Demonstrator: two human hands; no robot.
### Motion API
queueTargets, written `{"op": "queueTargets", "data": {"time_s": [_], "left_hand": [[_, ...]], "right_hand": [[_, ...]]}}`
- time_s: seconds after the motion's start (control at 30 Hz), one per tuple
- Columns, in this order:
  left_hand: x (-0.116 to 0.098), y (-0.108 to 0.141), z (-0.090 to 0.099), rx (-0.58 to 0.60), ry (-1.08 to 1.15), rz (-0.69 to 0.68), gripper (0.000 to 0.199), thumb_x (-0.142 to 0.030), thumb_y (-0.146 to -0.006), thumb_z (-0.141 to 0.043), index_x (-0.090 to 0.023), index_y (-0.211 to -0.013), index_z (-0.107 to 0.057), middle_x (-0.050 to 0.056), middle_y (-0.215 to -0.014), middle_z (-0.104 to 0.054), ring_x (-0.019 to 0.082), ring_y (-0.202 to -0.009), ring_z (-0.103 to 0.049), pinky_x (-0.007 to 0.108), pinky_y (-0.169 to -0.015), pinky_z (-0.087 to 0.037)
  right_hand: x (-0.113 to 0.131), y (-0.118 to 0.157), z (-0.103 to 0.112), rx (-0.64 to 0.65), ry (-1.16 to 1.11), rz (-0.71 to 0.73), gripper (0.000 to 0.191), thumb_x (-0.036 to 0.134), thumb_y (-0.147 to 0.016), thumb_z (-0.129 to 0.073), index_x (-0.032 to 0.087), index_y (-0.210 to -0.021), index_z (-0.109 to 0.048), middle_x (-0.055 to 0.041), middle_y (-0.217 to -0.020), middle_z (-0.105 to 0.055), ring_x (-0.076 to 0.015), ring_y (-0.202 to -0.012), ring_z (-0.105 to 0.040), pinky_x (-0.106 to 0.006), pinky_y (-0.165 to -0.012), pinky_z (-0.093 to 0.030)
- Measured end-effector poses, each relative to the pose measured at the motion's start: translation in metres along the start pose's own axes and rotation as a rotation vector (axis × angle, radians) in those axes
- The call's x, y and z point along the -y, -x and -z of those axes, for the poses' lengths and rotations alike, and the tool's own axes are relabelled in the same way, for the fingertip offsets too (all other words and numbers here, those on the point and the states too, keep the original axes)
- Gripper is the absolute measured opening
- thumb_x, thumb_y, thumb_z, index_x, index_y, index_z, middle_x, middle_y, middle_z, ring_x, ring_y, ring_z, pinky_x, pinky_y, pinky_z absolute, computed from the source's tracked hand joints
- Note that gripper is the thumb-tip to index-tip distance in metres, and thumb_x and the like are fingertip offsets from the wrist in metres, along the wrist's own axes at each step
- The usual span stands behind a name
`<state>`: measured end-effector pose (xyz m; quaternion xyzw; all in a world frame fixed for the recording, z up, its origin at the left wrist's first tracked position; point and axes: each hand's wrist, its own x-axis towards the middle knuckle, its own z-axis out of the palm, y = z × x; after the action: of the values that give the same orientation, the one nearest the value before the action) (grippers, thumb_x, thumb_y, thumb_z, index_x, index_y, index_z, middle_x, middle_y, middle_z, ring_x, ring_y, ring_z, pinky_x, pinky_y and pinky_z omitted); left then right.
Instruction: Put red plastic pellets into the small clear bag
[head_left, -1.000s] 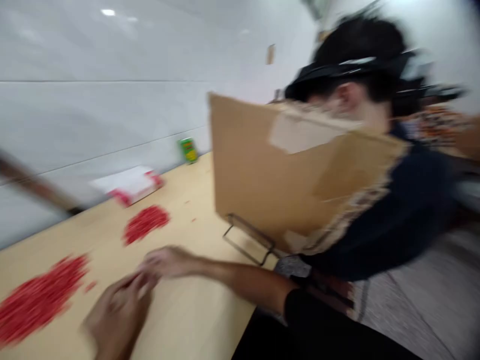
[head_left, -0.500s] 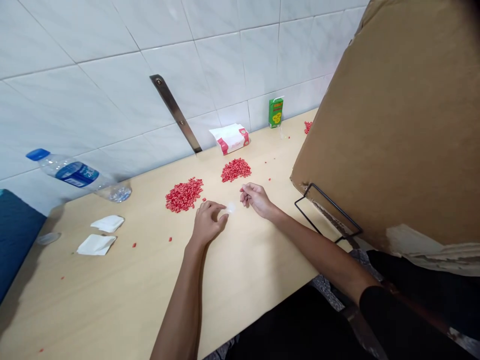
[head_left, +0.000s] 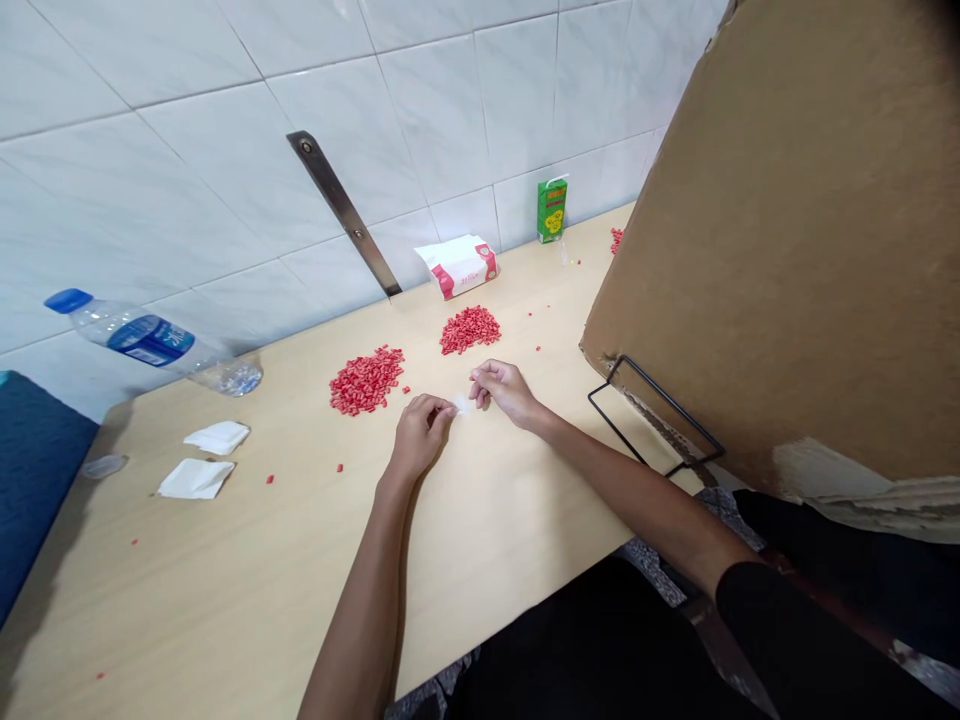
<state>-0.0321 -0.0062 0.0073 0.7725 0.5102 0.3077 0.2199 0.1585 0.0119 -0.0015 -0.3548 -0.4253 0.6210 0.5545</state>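
Thumb and forefinger of my left hand are closed on the edge of a small translucent whitish piece, too faint to name exactly. Just right of it, my right hand pinches a small red piece, mostly covered by the fingertips. Both hands are low over the wooden table. A larger pile of small red pieces lies beyond my left hand. Behind my right hand is a smaller red pile.
A tissue pack and a green drink carton stand by the tiled wall. At left are a water bottle and folded white tissues. A big cardboard box and black wire frame bound the right side.
My left thumb and forefinger have closed on the translucent piece. My right hand has moved slightly left, bringing the red piece closer to it. The view has shifted a little.
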Motion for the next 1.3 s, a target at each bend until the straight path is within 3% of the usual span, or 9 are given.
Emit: {"op": "queueTargets", "data": {"time_s": [0.17,0.3,0.7,1.0,1.3], "left_hand": [[-0.002,0.000,-0.004,-0.071,0.229,0.195,0.028,-0.041,-0.084,-0.054,-0.016,-0.088,-0.065,0.007,-0.086,-0.067,0.018,-0.077,-0.059,0.031,-0.073,-0.046],[-0.005,0.000,-0.009,-0.129,0.325,0.236,0.029,-0.043,-0.082,-0.056,-0.015,-0.088,-0.062,0.006,-0.085,-0.065,0.017,-0.077,-0.059,0.029,-0.072,-0.047],[-0.022,0.003,-0.030,-0.279,0.164,0.104,0.021,-0.036,-0.093,-0.045,-0.019,-0.084,-0.052,0.005,-0.081,-0.058,0.018,-0.076,-0.056,0.032,-0.073,-0.045],[-0.026,0.003,-0.031,-0.292,0.121,0.156,0.014,-0.027,-0.093,-0.046,-0.019,-0.082,-0.050,0.004,-0.081,-0.057,0.018,-0.076,-0.055,0.032,-0.073,-0.044],[-0.028,0.005,-0.032,-0.333,0.053,0.054,0.014,-0.025,-0.093,-0.043,-0.020,-0.081,-0.047,0.005,-0.082,-0.057,0.017,-0.076,-0.054,0.031,-0.073,-0.044]], "right_hand": [[-0.002,0.001,-0.001,0.045,0.019,-0.021,0.038,0.048,-0.074,-0.074,0.016,-0.081,-0.055,-0.0016,-0.066,-0.067,-0.0106,-0.052,-0.060,-0.022,-0.050,-0.048],[-0.003,0.002,-0.001,0.075,0.009,-0.044,0.037,0.045,-0.075,-0.076,0.016,-0.084,-0.055,-0.0014,-0.068,-0.068,-0.0118,-0.056,-0.064,-0.024,-0.057,-0.052],[-0.004,0.002,0.001,0.222,0.053,-0.081,0.041,0.051,-0.076,-0.075,0.015,-0.083,-0.055,-0.0049,-0.072,-0.070,-0.0140,-0.060,-0.067,-0.027,-0.061,-0.055],[0.000,0.007,-0.002,0.262,0.128,-0.055,0.034,0.046,-0.082,-0.071,0.015,-0.084,-0.057,-0.0039,-0.074,-0.070,-0.0127,-0.062,-0.066,-0.025,-0.062,-0.054],[-0.002,0.009,-0.001,0.284,0.183,-0.032,0.033,0.044,-0.083,-0.069,0.013,-0.082,-0.058,-0.0032,-0.070,-0.069,-0.0121,-0.059,-0.065,-0.025,-0.060,-0.054]]}}
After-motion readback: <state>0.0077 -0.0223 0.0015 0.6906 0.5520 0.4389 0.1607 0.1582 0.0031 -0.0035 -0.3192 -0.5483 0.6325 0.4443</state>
